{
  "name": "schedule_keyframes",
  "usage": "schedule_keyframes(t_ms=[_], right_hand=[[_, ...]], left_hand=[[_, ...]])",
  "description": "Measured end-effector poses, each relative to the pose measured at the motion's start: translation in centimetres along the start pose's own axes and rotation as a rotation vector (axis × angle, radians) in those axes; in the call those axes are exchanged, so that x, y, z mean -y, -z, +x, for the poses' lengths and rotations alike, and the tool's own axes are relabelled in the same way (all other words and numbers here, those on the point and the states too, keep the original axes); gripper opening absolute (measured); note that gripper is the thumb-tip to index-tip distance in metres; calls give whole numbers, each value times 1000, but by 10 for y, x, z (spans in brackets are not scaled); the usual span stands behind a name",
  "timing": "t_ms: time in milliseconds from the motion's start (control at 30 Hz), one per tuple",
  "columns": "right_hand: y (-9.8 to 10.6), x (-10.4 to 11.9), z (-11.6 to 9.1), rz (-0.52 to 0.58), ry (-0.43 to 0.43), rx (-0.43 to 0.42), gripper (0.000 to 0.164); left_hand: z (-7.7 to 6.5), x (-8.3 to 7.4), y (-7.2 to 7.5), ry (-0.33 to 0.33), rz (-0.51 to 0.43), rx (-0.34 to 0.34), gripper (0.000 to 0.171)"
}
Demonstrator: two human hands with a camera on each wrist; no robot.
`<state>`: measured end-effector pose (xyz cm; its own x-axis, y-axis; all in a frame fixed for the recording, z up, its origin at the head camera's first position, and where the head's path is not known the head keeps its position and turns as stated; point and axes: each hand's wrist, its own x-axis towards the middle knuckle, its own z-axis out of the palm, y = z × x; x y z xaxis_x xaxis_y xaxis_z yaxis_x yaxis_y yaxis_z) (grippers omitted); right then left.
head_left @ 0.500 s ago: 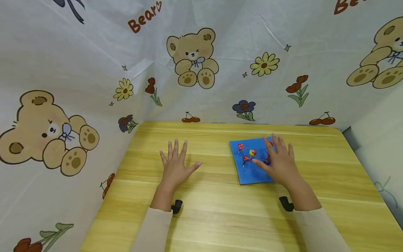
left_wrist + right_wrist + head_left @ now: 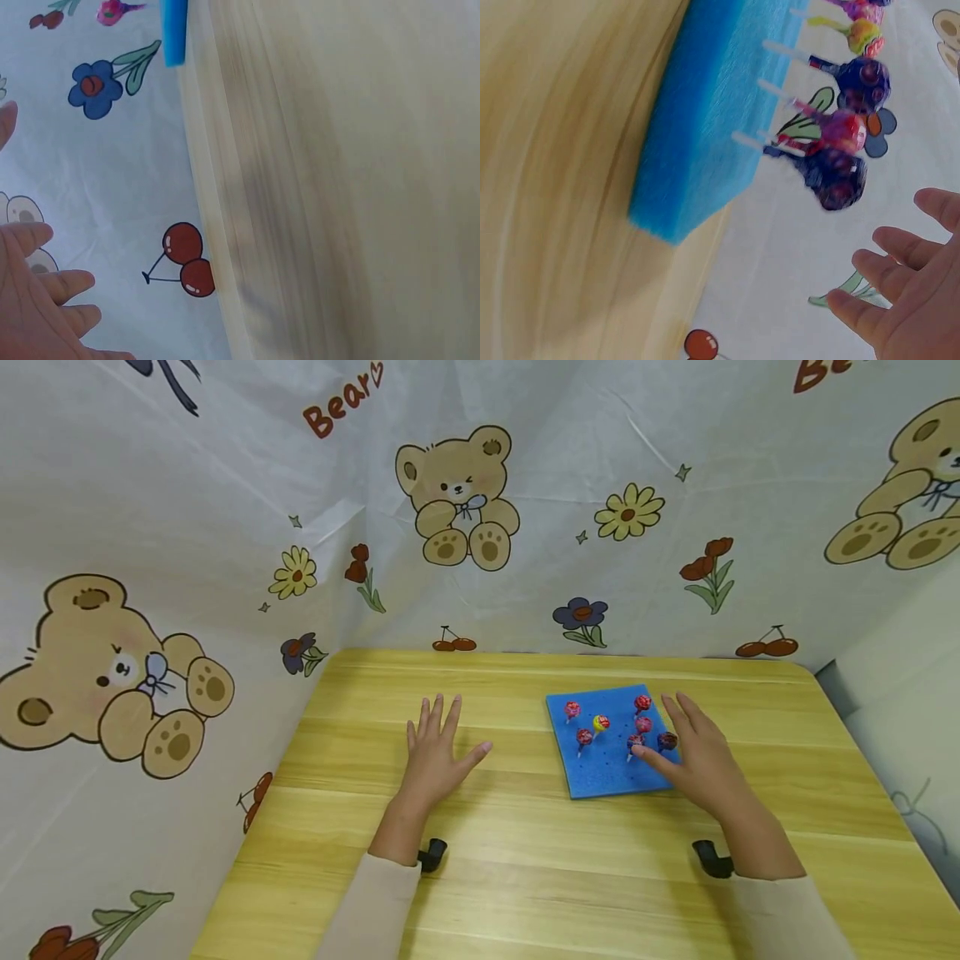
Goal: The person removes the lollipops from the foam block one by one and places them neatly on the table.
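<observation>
Spreading its fingers wide apart over the wooden table [image 2: 510, 885], the left hand [image 2: 432, 768] is hovering at centre left of the head view, holding nothing. The right hand [image 2: 701, 768], also holding nothing, is reaching over the right edge of a blue foam board [image 2: 600, 777], its thumb extending toward a blue lollipop [image 2: 634, 742]; from above, thumb and sweet are overlapping, and whether they are touching is impossible to tell.

Board: lying on the table, right of centre in the head view, with small holes showing in its top. Lollipops: seven standing in it. Left portion: one pink [image 2: 572, 709], one yellow and red [image 2: 601, 722], one red [image 2: 584, 737]. Right portion: one red [image 2: 642, 702], one pink [image 2: 642, 724], the blue one, and one dark [image 2: 667, 741] beside the hand.

Right wrist view: showing the board's thick side and the white sticks [image 2: 786, 50], details the head view is barely giving; visible fingers are spreading at lower right, apart from the sweets.

Left wrist view: catching only a blue strip of board and one pink lollipop at upper left, fingers spreading at lower left.

Backdrop: a bear-print cloth [image 2: 547, 410] is hanging behind the table.
</observation>
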<state>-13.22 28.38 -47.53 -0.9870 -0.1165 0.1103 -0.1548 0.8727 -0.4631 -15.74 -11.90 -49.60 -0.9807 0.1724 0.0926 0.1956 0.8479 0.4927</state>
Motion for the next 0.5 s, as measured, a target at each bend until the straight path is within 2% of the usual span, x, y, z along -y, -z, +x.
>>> schedule_keyframes(t_ms=[133,300,500], right_hand=[[4,-10,-5,40,-38,44,103],[5,-21,-11,95,-95,144,107],[-4,-32,-12,151,-155,257,112]], left_hand=[[2,-9,-4,-27,-31,10,93],[3,-19,-13,-64,-67,30,89],[6,-30,-24,-91,-113,71,81]])
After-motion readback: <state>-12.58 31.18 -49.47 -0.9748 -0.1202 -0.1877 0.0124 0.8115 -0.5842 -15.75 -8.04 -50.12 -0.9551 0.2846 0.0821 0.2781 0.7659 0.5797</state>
